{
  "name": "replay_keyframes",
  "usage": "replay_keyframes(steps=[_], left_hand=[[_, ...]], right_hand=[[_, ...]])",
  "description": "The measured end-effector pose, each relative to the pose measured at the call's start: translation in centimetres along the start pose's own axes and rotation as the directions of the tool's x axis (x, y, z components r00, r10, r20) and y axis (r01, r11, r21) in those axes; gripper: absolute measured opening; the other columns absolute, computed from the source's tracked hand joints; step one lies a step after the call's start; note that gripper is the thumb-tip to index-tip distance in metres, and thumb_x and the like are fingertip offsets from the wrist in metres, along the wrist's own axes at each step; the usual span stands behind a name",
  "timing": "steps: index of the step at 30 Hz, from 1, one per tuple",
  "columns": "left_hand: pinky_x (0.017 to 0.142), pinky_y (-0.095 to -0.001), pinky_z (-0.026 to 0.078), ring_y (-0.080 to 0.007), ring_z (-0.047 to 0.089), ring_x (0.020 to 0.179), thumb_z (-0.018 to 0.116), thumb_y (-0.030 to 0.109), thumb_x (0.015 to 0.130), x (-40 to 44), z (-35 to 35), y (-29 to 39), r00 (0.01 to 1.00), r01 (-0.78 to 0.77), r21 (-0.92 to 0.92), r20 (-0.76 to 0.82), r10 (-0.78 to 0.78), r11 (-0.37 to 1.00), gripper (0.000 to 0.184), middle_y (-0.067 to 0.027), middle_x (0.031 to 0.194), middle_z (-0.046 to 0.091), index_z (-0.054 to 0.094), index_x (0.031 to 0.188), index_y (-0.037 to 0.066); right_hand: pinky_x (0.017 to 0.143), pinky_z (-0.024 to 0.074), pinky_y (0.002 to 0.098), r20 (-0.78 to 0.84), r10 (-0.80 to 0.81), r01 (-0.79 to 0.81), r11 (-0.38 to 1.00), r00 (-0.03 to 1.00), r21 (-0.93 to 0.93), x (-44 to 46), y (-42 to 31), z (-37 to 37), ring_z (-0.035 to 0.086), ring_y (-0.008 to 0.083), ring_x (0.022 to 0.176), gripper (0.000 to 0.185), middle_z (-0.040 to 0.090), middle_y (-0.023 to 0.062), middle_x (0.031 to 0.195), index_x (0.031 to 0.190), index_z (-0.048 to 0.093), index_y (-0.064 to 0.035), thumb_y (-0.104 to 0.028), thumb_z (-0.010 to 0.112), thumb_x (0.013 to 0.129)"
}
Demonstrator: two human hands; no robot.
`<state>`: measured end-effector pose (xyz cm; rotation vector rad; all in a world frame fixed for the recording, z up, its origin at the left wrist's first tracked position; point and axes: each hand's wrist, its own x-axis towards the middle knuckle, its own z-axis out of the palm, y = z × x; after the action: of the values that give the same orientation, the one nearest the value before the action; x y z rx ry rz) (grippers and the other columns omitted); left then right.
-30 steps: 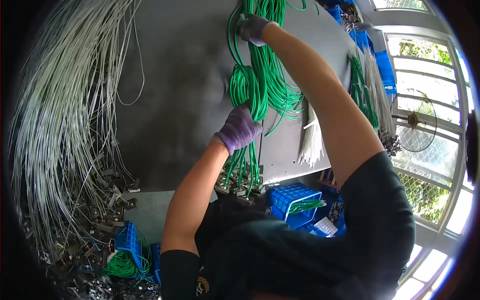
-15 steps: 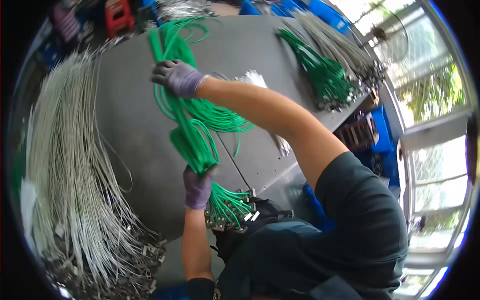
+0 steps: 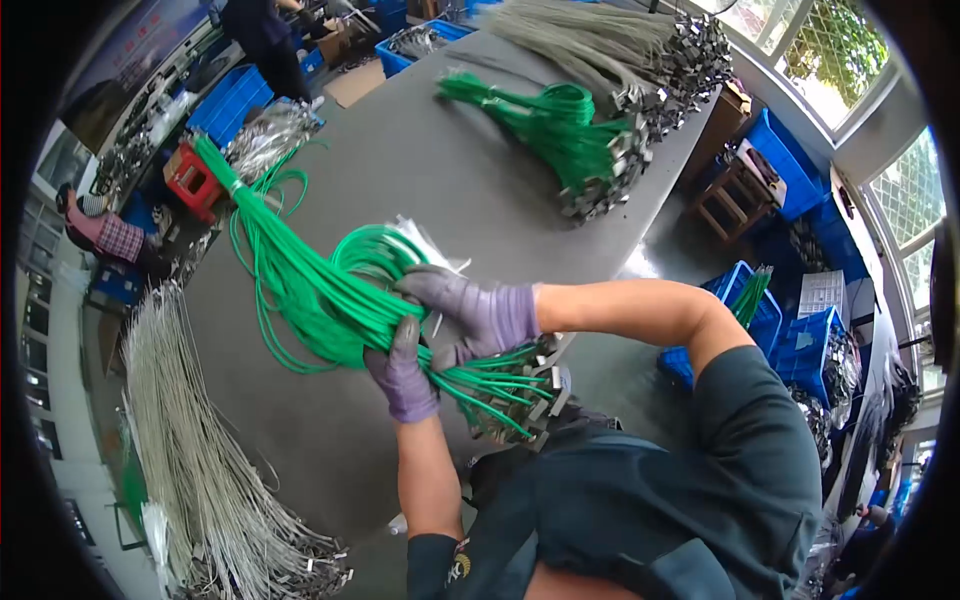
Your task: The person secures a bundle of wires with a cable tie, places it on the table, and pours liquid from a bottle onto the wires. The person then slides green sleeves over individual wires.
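Observation:
A long bundle of green cables (image 3: 330, 275) slants across the table towards me, with small metal-looking connectors (image 3: 535, 400) at its near end. My left hand (image 3: 403, 375), in a purple glove with dark fingertips, is closed round the bundle just above the connectors, thumb on top. Against the same bundle, right beside it, my gloved right hand (image 3: 485, 315) curves its fingers and thumb about the cables. A thin pale strip shows in the gap between them; I cannot tell what it is. Behind the hands lie white strips (image 3: 425, 240), partly hidden by a green loop.
Grey cables (image 3: 205, 430) hang in a thick spread on the left. Another green bundle (image 3: 570, 130) and more grey cables (image 3: 590, 40) lie on the far right of the grey table (image 3: 390, 165). Blue crates (image 3: 765, 310) and a wooden stool (image 3: 735, 190) stand right. People (image 3: 265, 40) are further back.
My right hand has come back from far up the bundle to beside my left hand. The bundle now lies stretched out towards the upper left. The view has turned and shifted.

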<state>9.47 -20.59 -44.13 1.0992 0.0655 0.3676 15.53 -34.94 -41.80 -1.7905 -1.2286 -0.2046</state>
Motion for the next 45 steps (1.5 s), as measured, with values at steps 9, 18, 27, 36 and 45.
replay_keyframes(steps=[9, 18, 27, 36, 45], left_hand=[[0.088, -0.0362, 0.045, -0.0212, 0.056, 0.099, 0.058, 0.02, 0.086, 14.5, 27.5, -7.1, 0.914, 0.231, -0.547, 0.406, 0.013, 0.804, 0.039, -0.0104, 0.114, 0.056, 0.05, 0.119, 0.0], [0.085, -0.0335, 0.047, -0.0199, 0.057, 0.097, 0.058, 0.022, 0.086, 24.6, 36.5, -24.0, 0.908, 0.388, -0.616, 0.382, -0.17, 0.686, 0.036, -0.0074, 0.11, 0.059, 0.054, 0.116, 0.003], [0.073, -0.0348, 0.046, -0.0177, 0.055, 0.084, 0.059, 0.036, 0.086, 25.1, 35.5, -33.2, 0.926, 0.361, -0.172, -0.046, -0.374, 0.917, 0.044, -0.0097, 0.098, 0.061, 0.056, 0.108, -0.001], [0.082, -0.0427, 0.042, -0.0355, 0.053, 0.096, 0.059, 0.039, 0.084, 23.1, 28.2, -32.7, 0.982, 0.135, 0.426, 0.061, -0.177, 0.895, 0.058, -0.0221, 0.105, 0.056, 0.043, 0.121, -0.002], [0.098, -0.0439, 0.03, -0.0322, 0.04, 0.117, 0.059, 0.043, 0.082, 20.5, 28.7, -41.5, 0.896, 0.214, 0.309, 0.316, -0.312, 0.927, 0.071, -0.0167, 0.127, 0.043, 0.03, 0.135, 0.005]], right_hand=[[0.094, 0.0425, 0.0376, 0.05, 0.34, -0.253, 0.782, 0.939, -0.57, 3.1, 5.2, -29.1, 0.052, 0.0339, 0.109, 0.079, 0.053, 0.0243, 0.116, 0.128, 0.039, 0.0041, -0.033, 0.073, 0.067], [0.098, 0.0383, 0.0365, 0.184, 0.863, -0.683, 0.489, 0.471, -0.543, 3.2, 17.9, -37.4, 0.046, 0.0292, 0.12, 0.085, 0.046, 0.0225, 0.128, 0.139, 0.025, -0.004, -0.04, 0.066, 0.074], [0.106, 0.028, 0.0352, 0.256, 0.912, -0.623, 0.406, 0.321, -0.668, -3.0, 32.6, -35.8, 0.032, 0.0335, 0.129, 0.097, 0.03, 0.0288, 0.138, 0.139, 0.017, 0.0049, -0.056, 0.056, 0.074], [0.109, 0.0221, 0.0408, 0.174, 0.934, -0.604, 0.337, 0.313, -0.722, -3.3, 32.4, -34.7, 0.022, 0.0377, 0.133, 0.105, 0.023, 0.0284, 0.141, 0.139, 0.014, 0.0036, -0.061, 0.059, 0.069], [0.108, 0.0223, 0.0438, 0.296, 0.867, -0.579, 0.489, 0.4, -0.652, -2.8, 33.3, -35.6, 0.024, 0.0399, 0.13, 0.097, 0.027, 0.0285, 0.136, 0.138, 0.018, 0.0028, -0.047, 0.068, 0.07]])
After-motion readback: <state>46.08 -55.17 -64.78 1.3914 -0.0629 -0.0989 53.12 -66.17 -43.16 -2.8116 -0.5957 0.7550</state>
